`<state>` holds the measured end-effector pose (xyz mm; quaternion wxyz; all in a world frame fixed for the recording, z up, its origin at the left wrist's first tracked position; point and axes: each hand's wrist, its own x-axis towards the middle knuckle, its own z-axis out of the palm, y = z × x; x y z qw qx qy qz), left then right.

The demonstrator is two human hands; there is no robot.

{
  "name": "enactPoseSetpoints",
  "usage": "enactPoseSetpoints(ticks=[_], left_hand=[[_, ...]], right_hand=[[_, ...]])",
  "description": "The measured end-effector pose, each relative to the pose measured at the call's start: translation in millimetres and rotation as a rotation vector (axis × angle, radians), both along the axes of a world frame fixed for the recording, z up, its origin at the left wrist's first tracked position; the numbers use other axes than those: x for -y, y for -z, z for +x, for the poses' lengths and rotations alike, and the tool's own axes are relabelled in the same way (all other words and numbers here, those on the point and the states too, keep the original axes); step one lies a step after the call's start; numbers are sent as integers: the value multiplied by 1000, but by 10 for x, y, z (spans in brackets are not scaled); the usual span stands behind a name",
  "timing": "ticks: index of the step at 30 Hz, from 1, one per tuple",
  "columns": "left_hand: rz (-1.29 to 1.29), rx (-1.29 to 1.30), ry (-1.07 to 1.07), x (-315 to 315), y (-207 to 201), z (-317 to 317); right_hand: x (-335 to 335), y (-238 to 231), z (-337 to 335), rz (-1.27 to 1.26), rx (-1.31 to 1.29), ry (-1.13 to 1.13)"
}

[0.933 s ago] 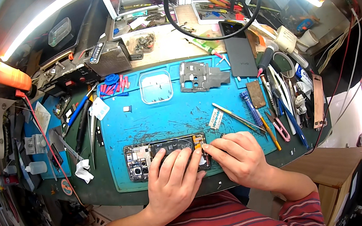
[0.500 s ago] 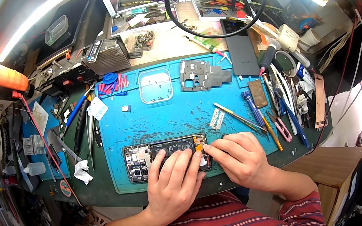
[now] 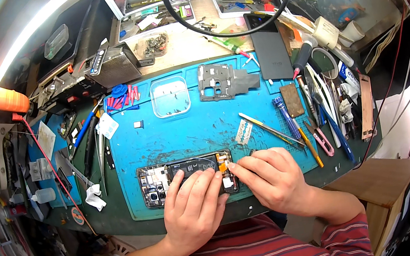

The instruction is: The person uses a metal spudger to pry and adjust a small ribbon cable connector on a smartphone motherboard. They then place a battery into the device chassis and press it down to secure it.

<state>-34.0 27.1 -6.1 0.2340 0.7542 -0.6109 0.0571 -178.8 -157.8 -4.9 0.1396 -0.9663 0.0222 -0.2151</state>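
Note:
An opened smartphone point(image 3: 158, 177) lies sideways on the blue work mat point(image 3: 164, 139), with its inner boards and camera lenses bare. My left hand point(image 3: 193, 211) rests over its middle, fingers stretched flat across the black battery point(image 3: 192, 166). At the phone's right end my right hand point(image 3: 275, 183) has thumb and forefinger pinched together beside an orange flex cable point(image 3: 223, 167). Whatever those fingertips hold, if anything, is too small or hidden to make out. Part of the phone's lower edge is covered by my left hand.
Behind the phone sit a clear plastic box point(image 3: 170, 97) of small screws, a dark inner cover plate point(image 3: 215, 82) and a black phone back cover point(image 3: 271, 53). Tweezers point(image 3: 270, 129), a blue screwdriver point(image 3: 286, 114) and pink-handled scissors point(image 3: 320, 139) lie at right. Several tools line the left.
The whole view has shifted slightly. Both hands keep nearly the same place on the phone, the right fingertips still at its right end.

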Motion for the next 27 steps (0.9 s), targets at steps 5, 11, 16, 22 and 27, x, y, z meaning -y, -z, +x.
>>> enactPoseSetpoints(ticks=[5,11,16,22,27], left_hand=[[-71,-117,-4,14,-11,9],[-67,-90,-42,36,15,2],[45,11,-41,59,-18,-3],[63,-41,-67,44,-14,-10],[77,-54,-69,33,-14,-4]], right_hand=[[1,45,-2,42,17,21],[13,35,16,-1,-17,-7],[10,108,6,58,48,5],[69,15,-111,181,264,183],[144,-36,-342,96,157,286]])
